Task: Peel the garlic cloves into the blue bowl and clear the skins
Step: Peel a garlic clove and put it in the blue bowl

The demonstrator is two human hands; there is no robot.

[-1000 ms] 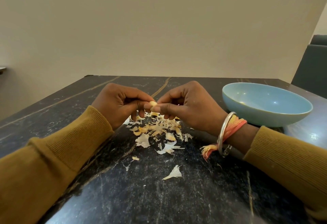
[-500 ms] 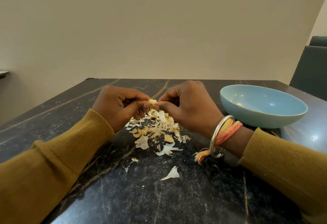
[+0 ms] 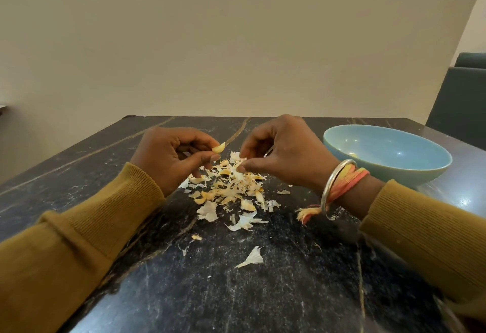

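Observation:
My left hand (image 3: 173,157) pinches a pale peeled garlic clove (image 3: 219,147) between thumb and fingertips, held a little above the table. A short gap to the right, my right hand (image 3: 284,156) pinches a white piece of garlic skin (image 3: 236,156) over the pile. The pile of garlic skins (image 3: 231,188) lies on the black marble table (image 3: 263,293) just below and between both hands. The blue bowl (image 3: 389,156) stands at the right, behind my right wrist, with a small yellowish bit of garlic (image 3: 352,155) inside.
Loose skin flakes (image 3: 252,257) lie scattered nearer to me. A dark chair (image 3: 462,106) stands beyond the table's right corner. A plain wall runs behind the table's far edge. My right wrist wears a metal bangle (image 3: 334,188) and orange threads.
My hands were joined on the clove; they have now pulled apart. The left keeps the clove and the right has come away with a piece of skin.

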